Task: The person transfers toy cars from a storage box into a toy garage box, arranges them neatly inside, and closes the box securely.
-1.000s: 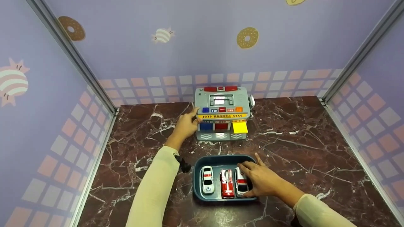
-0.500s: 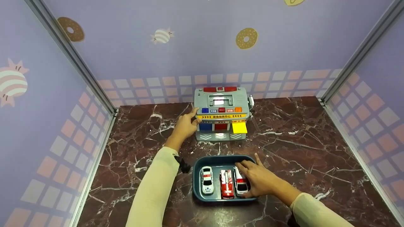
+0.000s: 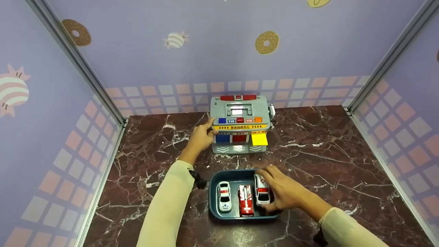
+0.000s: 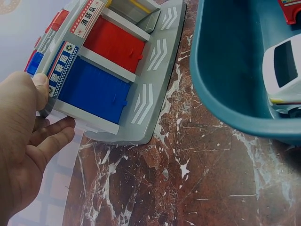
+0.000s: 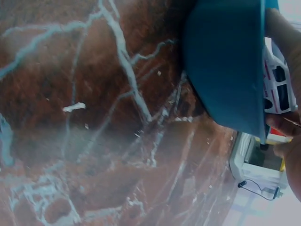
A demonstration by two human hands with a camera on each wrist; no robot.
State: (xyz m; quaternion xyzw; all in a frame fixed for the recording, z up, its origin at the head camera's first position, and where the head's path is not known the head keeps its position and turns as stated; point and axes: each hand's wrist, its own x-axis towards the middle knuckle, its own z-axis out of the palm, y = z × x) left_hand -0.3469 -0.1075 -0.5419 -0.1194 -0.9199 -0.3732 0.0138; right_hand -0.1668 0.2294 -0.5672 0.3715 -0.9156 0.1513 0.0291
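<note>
The right hand (image 3: 284, 190) grips the white toy ambulance (image 3: 263, 188) end to end, thumb at its nose and fingers at its tail, along the tray (image 3: 235, 175)'s right edge; whether it clears the tray's floor is hard to tell. Its long axis runs near to far, nose toward the tray's near edge, with the toy emergency centre (image 3: 222, 106)'s yellow door (image 3: 259, 139) almost straight beyond its tail. The left hand (image 3: 201, 140), farther from the ambulance, holds the centre's left edge between thumb and fingers.
</note>
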